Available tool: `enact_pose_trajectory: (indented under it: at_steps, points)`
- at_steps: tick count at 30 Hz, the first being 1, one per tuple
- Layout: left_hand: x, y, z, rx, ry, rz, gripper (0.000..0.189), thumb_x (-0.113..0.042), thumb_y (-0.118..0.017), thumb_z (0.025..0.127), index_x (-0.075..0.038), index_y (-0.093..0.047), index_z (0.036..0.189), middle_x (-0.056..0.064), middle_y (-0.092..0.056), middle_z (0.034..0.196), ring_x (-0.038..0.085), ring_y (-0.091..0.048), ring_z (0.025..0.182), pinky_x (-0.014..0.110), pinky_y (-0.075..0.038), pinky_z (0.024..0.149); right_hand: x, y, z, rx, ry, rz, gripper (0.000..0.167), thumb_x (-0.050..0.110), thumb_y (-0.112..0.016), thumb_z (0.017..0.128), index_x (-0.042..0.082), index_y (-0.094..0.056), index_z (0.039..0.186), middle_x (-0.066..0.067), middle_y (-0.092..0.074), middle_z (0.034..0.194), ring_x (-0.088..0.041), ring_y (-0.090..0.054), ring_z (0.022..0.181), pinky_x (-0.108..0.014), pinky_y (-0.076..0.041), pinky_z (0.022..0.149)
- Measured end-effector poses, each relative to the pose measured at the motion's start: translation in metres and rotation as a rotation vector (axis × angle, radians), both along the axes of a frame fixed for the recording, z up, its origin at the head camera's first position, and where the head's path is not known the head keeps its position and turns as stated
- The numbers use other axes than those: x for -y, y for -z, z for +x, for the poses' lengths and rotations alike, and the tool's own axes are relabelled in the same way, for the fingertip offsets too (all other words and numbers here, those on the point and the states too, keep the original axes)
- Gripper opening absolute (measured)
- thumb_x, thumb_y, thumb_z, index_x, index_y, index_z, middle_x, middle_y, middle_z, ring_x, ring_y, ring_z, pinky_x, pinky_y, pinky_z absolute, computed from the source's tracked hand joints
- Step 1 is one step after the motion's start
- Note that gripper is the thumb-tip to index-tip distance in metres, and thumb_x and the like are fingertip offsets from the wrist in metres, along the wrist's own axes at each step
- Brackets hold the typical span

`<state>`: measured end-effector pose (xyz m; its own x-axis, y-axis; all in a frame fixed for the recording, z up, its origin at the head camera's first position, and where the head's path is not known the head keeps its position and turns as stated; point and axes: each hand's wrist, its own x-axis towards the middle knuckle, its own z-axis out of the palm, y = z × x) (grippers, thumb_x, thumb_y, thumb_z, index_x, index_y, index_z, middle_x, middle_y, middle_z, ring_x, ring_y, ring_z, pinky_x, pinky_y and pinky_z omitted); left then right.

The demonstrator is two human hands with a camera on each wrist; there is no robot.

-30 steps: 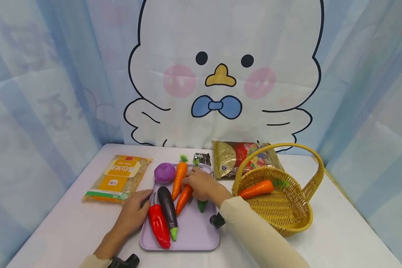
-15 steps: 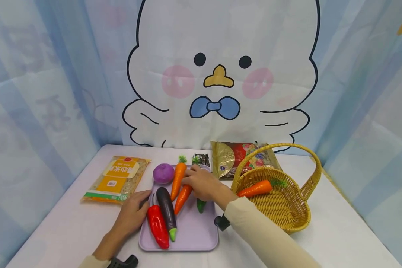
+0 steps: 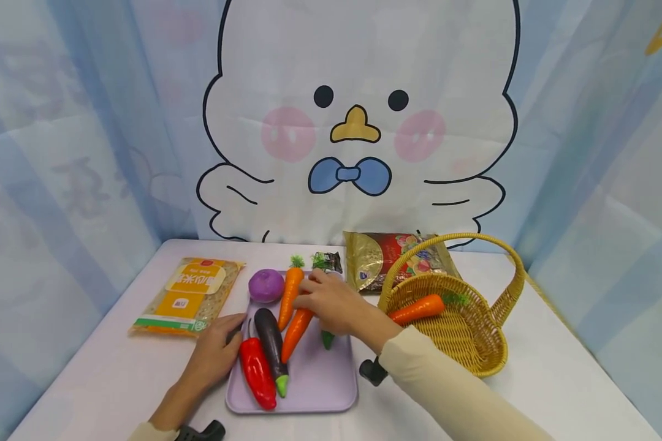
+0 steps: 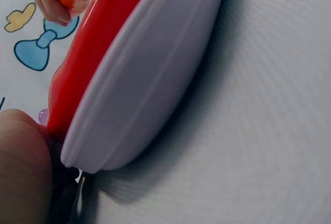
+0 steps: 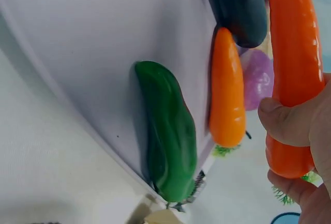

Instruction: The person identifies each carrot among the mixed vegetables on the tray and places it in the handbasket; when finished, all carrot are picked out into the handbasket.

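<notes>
My right hand (image 3: 336, 306) grips an orange carrot (image 5: 297, 43) near its leafy end. In the right wrist view the carrot is up off the lilac tray (image 3: 322, 389). On the tray lie a red pepper (image 3: 258, 373), a dark eggplant (image 3: 270, 343), another carrot (image 3: 290, 297), a purple round vegetable (image 3: 266, 286) and a green pepper (image 5: 168, 131), which my right hand partly hides in the head view. My left hand (image 3: 212, 352) rests against the tray's left rim, beside the red pepper, with its fingers relaxed.
A wicker basket (image 3: 469, 337) with a tall handle stands right of the tray, with one carrot (image 3: 419, 309) inside. A yellow grain bag (image 3: 190, 297) lies at the left. A gold-and-red bag (image 3: 397, 263) and a small black packet (image 3: 331, 262) lie behind.
My right hand has taken hold of the carrot and raised it slightly from the tray, tilting it. The left hand stays at the tray's rim. The head view has shifted a little.
</notes>
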<state>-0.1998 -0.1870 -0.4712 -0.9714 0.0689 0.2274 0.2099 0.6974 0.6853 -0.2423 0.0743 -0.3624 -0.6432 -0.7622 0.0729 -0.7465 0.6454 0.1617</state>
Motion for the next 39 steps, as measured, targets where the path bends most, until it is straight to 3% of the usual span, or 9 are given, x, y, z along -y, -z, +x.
enact_pose_trajectory:
  at_steps: [10, 20, 39]
  points:
    - [0.001, 0.0, 0.001, 0.004, -0.002, -0.004, 0.042, -0.008, -0.055, 0.098, 0.004, -0.059, 0.138, 0.021, -0.06, 0.139, 0.041, -0.051, 0.134, 0.059, -0.039, 0.113, -0.008, -0.016, 0.014, 0.023, -0.017, 0.002, 0.043, 0.015, -0.078, 0.089, 0.03, -0.07, 0.129, 0.005, -0.064, 0.124, -0.021, -0.05, 0.12, -0.037, -0.049, 0.104]
    - [-0.002, -0.001, 0.003, -0.021, -0.007, 0.006, 0.04, -0.005, -0.056, 0.097, 0.004, -0.06, 0.136, 0.022, -0.062, 0.137, 0.04, -0.054, 0.132, 0.058, -0.042, 0.111, -0.016, -0.025, 0.028, 0.078, -0.016, -0.003, 0.045, 0.021, -0.078, 0.089, 0.025, -0.066, 0.133, 0.005, -0.067, 0.123, -0.017, -0.054, 0.115, -0.033, -0.052, 0.098]
    - [-0.003, -0.003, 0.0, 0.026, -0.018, -0.001, 0.042, -0.009, -0.055, 0.099, 0.003, -0.058, 0.139, 0.02, -0.06, 0.14, 0.038, -0.052, 0.134, 0.058, -0.042, 0.111, -0.018, -0.05, 0.064, 0.176, -0.043, -0.047, 0.045, 0.024, -0.081, 0.087, 0.024, -0.066, 0.129, 0.006, -0.068, 0.115, -0.014, -0.056, 0.102, -0.025, -0.053, 0.088]
